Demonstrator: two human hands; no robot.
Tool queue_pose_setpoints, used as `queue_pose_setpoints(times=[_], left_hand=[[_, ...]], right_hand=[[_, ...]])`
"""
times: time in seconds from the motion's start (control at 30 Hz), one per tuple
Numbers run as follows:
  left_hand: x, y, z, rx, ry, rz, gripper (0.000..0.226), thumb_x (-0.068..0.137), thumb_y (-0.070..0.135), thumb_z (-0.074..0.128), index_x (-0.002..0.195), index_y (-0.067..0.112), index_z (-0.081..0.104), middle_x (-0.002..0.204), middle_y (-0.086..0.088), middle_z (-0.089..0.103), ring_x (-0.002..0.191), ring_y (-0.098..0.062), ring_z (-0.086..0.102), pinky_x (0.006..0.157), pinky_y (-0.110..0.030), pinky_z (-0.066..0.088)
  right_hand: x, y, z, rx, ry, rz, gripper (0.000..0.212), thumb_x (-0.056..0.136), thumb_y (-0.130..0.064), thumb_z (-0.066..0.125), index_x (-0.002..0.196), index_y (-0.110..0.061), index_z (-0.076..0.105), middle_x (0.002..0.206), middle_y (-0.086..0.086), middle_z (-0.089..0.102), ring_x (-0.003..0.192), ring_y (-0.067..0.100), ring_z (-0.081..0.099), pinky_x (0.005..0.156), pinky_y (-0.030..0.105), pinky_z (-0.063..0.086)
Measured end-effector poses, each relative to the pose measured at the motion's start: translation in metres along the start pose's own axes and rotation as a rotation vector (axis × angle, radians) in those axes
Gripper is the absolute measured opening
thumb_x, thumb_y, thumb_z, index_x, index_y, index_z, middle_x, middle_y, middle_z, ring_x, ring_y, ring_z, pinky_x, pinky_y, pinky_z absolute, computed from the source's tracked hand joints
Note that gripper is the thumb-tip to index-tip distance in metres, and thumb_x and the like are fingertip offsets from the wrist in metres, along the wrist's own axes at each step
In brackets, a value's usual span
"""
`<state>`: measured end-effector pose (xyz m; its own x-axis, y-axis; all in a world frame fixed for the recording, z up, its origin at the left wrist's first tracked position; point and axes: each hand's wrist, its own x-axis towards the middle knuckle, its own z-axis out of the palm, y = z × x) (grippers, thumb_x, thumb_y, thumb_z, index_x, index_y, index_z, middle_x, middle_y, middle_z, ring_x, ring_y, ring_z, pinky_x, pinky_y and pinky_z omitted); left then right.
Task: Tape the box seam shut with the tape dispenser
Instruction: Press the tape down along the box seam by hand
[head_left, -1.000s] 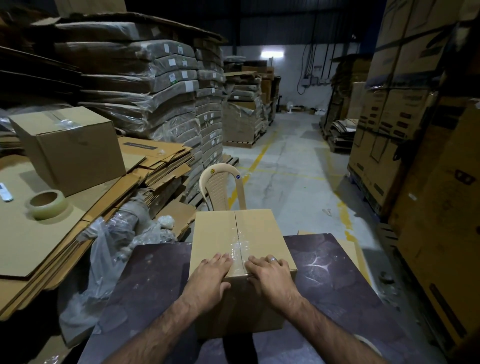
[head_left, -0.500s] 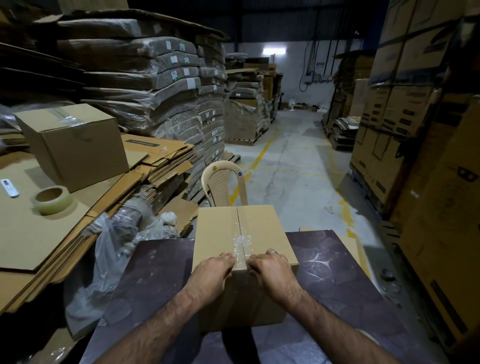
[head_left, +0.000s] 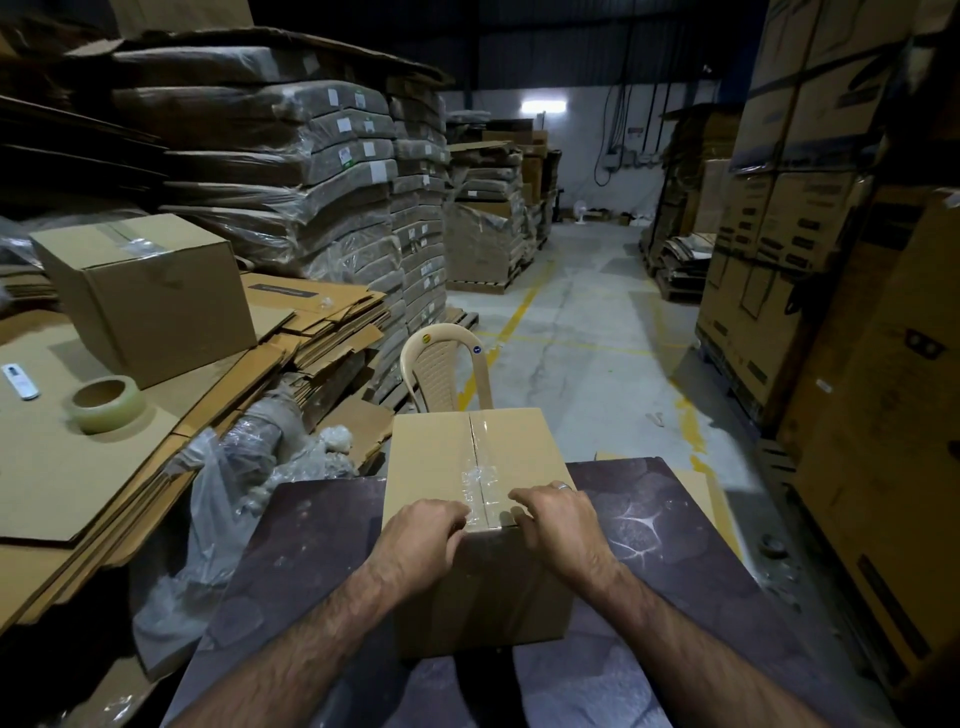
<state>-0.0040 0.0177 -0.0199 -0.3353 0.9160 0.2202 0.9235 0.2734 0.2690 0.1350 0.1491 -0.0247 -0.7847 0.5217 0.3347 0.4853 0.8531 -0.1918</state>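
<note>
A brown cardboard box (head_left: 431, 457) stands on a dark table (head_left: 670, 525), its flaps closed. Clear tape (head_left: 480, 475) runs along the middle seam, wrinkled near the front. My left hand (head_left: 423, 535) and my right hand (head_left: 553, 519) rest on the box's near top edge, one on each side of the seam, fingers curled over the edge and pressing down. A ring shows on the right hand. A roll of clear tape (head_left: 101, 405) lies on flat cardboard far to the left, out of either hand. No dispenser is in view.
Another taped box (head_left: 150, 291) sits on stacked flat cardboard (head_left: 62, 467) at left, beside a small white remote (head_left: 20, 381). A beige plastic chair (head_left: 444, 369) stands just behind the table. Crumpled plastic wrap (head_left: 223, 499) lies left of the table. Tall carton stacks (head_left: 810, 218) line the right.
Both hands have slid back along the box top toward its near edge, and the fingers have gone from flat to curled. The box stays in place.
</note>
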Motion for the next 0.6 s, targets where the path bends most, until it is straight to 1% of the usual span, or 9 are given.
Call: queue_pose_setpoints(times=[0.07,0.1,0.17,0.27,0.33,0.43,0.5,0.6], left_hand=[[0.000,0.005,0.002,-0.034,0.050,0.001,0.035,0.094,0.029,0.054,0.128,0.022,0.057,0.120,0.002,0.066,0.111,-0.016,0.060,0.096,-0.028,0.048],[0.000,0.007,0.003,-0.048,0.065,-0.001,0.040,0.093,0.030,0.055,0.133,0.022,0.053,0.122,0.001,0.066,0.112,-0.016,0.060,0.098,-0.028,0.046],[0.001,0.014,0.005,-0.072,0.089,-0.010,0.045,0.093,0.031,0.055,0.137,0.022,0.049,0.122,0.000,0.066,0.111,-0.016,0.060,0.097,-0.028,0.046],[0.004,0.024,0.009,-0.140,0.152,-0.014,0.047,0.092,0.031,0.058,0.137,0.020,0.051,0.123,-0.001,0.066,0.111,-0.016,0.061,0.099,-0.029,0.047],[0.005,0.036,0.013,-0.204,0.198,0.010,0.046,0.090,0.029,0.060,0.135,0.018,0.054,0.122,-0.001,0.068,0.110,-0.015,0.062,0.099,-0.029,0.048],[0.006,0.064,0.023,-0.317,0.259,0.088,0.042,0.088,0.022,0.063,0.129,0.017,0.059,0.113,-0.001,0.072,0.104,-0.015,0.066,0.095,-0.027,0.050],[0.007,0.086,0.034,-0.385,0.263,0.131,0.041,0.087,0.020,0.064,0.127,0.015,0.061,0.110,-0.003,0.073,0.101,-0.015,0.067,0.092,-0.025,0.050],[0.009,0.118,0.061,-0.455,0.215,0.177,0.040,0.086,0.020,0.063,0.126,0.014,0.061,0.109,-0.002,0.073,0.100,-0.013,0.067,0.090,-0.024,0.050]], right_hand=[[-0.002,0.003,-0.003,0.036,0.026,0.017,0.029,0.092,-0.025,0.051,0.119,-0.023,0.061,0.112,0.002,0.070,0.107,0.027,0.058,0.088,0.037,0.046],[-0.004,0.004,-0.004,0.049,0.041,0.021,0.030,0.091,-0.027,0.053,0.120,-0.022,0.061,0.112,0.002,0.070,0.106,0.027,0.059,0.088,0.037,0.047],[-0.008,0.007,-0.007,0.081,0.069,0.035,0.033,0.089,-0.030,0.057,0.121,-0.022,0.061,0.112,0.001,0.070,0.105,0.027,0.061,0.088,0.038,0.050],[-0.017,0.015,-0.014,0.132,0.128,0.066,0.036,0.087,-0.032,0.060,0.122,-0.024,0.061,0.110,-0.004,0.071,0.103,0.020,0.064,0.086,0.035,0.052],[-0.023,0.023,-0.020,0.208,0.185,0.115,0.034,0.086,-0.032,0.062,0.119,-0.024,0.064,0.102,-0.005,0.073,0.095,0.017,0.067,0.083,0.033,0.054],[-0.038,0.039,-0.027,0.317,0.250,0.223,0.029,0.083,-0.032,0.063,0.110,-0.024,0.068,0.091,-0.005,0.075,0.086,0.016,0.069,0.077,0.035,0.056],[-0.053,0.054,-0.031,0.339,0.285,0.281,0.026,0.082,-0.031,0.065,0.107,-0.023,0.069,0.088,-0.004,0.075,0.083,0.016,0.069,0.074,0.034,0.056],[-0.083,0.083,-0.034,0.318,0.288,0.382,0.027,0.083,-0.029,0.068,0.109,-0.021,0.070,0.090,-0.002,0.076,0.084,0.015,0.070,0.075,0.031,0.056]])
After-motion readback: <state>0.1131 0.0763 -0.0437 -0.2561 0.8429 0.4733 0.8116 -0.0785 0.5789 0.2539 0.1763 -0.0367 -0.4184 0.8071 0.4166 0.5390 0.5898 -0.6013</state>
